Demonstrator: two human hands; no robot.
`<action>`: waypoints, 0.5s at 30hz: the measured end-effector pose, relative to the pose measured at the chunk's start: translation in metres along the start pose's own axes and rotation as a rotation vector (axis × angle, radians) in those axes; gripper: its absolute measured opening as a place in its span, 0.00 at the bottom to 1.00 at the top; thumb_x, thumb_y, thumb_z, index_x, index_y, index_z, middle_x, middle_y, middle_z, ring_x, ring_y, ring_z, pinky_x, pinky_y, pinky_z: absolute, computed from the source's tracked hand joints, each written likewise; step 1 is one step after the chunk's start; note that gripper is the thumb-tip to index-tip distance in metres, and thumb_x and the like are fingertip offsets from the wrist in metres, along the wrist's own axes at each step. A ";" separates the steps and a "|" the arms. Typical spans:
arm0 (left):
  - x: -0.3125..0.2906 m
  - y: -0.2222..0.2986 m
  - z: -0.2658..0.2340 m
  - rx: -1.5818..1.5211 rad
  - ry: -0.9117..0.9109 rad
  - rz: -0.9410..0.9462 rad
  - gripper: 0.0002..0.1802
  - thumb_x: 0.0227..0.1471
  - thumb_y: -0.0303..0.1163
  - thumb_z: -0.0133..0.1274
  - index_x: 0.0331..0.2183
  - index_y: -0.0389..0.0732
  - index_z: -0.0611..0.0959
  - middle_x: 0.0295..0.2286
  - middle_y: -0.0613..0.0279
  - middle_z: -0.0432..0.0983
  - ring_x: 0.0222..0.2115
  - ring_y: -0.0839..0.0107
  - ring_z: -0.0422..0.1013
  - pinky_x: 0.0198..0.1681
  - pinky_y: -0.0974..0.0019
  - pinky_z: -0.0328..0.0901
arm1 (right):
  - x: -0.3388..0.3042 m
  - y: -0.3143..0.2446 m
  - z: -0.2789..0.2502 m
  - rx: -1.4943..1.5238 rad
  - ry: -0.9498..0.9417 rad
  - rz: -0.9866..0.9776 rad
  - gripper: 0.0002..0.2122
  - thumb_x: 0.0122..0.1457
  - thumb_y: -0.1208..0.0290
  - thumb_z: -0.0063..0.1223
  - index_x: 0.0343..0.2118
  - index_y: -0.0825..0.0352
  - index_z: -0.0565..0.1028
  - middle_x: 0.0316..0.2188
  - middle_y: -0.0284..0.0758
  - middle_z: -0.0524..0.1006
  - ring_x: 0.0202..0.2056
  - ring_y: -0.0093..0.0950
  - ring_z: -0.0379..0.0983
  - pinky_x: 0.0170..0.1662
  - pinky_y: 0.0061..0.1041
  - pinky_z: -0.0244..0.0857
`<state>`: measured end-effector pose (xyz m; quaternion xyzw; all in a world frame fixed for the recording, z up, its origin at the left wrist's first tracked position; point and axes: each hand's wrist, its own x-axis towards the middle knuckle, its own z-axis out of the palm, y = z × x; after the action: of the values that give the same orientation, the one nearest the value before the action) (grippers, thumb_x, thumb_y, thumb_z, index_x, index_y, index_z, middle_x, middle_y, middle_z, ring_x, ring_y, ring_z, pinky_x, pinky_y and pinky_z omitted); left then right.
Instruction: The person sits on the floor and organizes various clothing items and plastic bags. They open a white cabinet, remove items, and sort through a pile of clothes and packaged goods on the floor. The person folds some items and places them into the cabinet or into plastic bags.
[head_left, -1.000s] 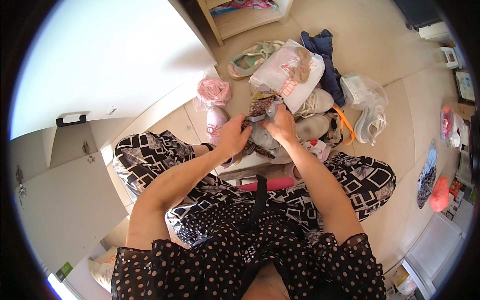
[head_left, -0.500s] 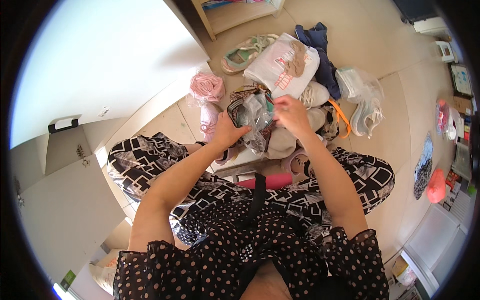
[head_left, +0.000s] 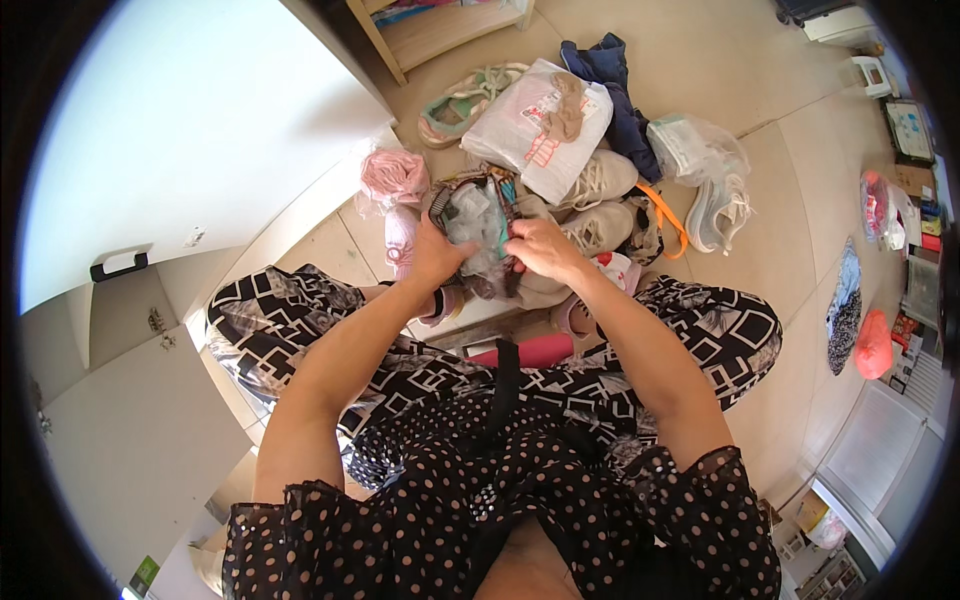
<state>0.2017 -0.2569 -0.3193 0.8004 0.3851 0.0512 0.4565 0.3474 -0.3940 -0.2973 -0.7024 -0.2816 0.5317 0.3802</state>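
Note:
Between my hands is a small patterned bag (head_left: 507, 207) with a striped rim, its mouth spread apart. Crumpled clear plastic (head_left: 478, 215) fills the opening, with a bit of teal showing beside it. My left hand (head_left: 440, 252) is closed on the bag's left edge, thumb toward the plastic. On the opposite edge, my right hand (head_left: 545, 250) pinches the rim with its fingers together. The bag's underside is hidden by the hands and plastic. White sneakers (head_left: 600, 228) lie just right of it, and a pink rolled cloth in clear wrap (head_left: 394, 177) is at its left.
Beyond the bag lies a white printed plastic package (head_left: 530, 125) with a beige cloth on top. A green-and-white shoe (head_left: 450, 118), dark blue cloth (head_left: 628, 125) and an orange strap (head_left: 672, 225) surround it. A white cabinet (head_left: 200, 110) stands at left, a wooden shelf (head_left: 450, 45) at the back.
My right hand has come down toward me and closer to my left hand along the bag's rim. The whole view has shifted slightly; both hands stay at the bag.

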 end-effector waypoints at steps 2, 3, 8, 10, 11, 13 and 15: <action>0.010 -0.020 -0.001 0.204 -0.100 -0.129 0.46 0.28 0.39 0.65 0.46 0.28 0.60 0.41 0.41 0.66 0.42 0.51 0.64 0.45 0.57 0.59 | -0.012 -0.013 0.004 0.009 -0.063 -0.103 0.11 0.46 0.68 0.48 0.20 0.73 0.67 0.16 0.41 0.71 0.18 0.28 0.73 0.22 0.27 0.63; 0.020 -0.035 0.005 0.296 -0.163 -0.174 0.46 0.28 0.40 0.65 0.45 0.26 0.60 0.40 0.40 0.66 0.41 0.50 0.65 0.44 0.56 0.60 | -0.009 -0.001 0.013 0.068 -0.086 -0.129 0.11 0.46 0.68 0.48 0.21 0.73 0.68 0.16 0.40 0.72 0.18 0.28 0.73 0.22 0.27 0.64; 0.011 0.013 -0.002 0.039 0.084 0.146 0.35 0.32 0.36 0.61 0.42 0.32 0.67 0.38 0.46 0.67 0.38 0.52 0.65 0.42 0.57 0.60 | -0.026 -0.020 0.005 -0.046 0.064 -0.241 0.11 0.41 0.67 0.47 0.20 0.72 0.68 0.18 0.46 0.71 0.22 0.40 0.68 0.26 0.34 0.59; 0.003 0.030 0.002 0.019 0.148 0.194 0.34 0.32 0.33 0.61 0.43 0.32 0.67 0.39 0.48 0.66 0.39 0.54 0.64 0.43 0.59 0.59 | -0.032 -0.027 0.007 0.046 0.222 -0.222 0.12 0.41 0.67 0.47 0.20 0.73 0.68 0.19 0.48 0.71 0.23 0.42 0.68 0.27 0.35 0.59; 0.000 0.034 0.005 0.008 0.178 0.215 0.34 0.33 0.32 0.60 0.44 0.33 0.66 0.39 0.49 0.66 0.40 0.55 0.64 0.44 0.60 0.58 | -0.034 -0.030 0.004 0.032 0.253 -0.144 0.13 0.41 0.65 0.47 0.21 0.73 0.68 0.21 0.50 0.71 0.26 0.45 0.69 0.30 0.37 0.60; -0.003 0.043 0.011 -0.068 0.121 0.288 0.34 0.33 0.30 0.59 0.45 0.33 0.66 0.39 0.52 0.65 0.42 0.57 0.63 0.47 0.62 0.56 | -0.032 -0.026 0.003 -0.034 0.342 -0.089 0.14 0.42 0.64 0.47 0.22 0.73 0.69 0.23 0.50 0.72 0.29 0.46 0.69 0.32 0.39 0.61; -0.008 0.043 0.016 -0.256 0.007 0.234 0.34 0.36 0.28 0.57 0.47 0.33 0.63 0.40 0.53 0.65 0.43 0.61 0.61 0.50 0.65 0.53 | -0.033 -0.021 -0.002 -0.093 0.386 -0.020 0.15 0.42 0.62 0.49 0.26 0.71 0.70 0.26 0.49 0.73 0.33 0.47 0.70 0.36 0.41 0.62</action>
<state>0.2275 -0.2852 -0.2935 0.7749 0.2811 0.1554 0.5444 0.3407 -0.4090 -0.2619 -0.8053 -0.2348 0.3700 0.3995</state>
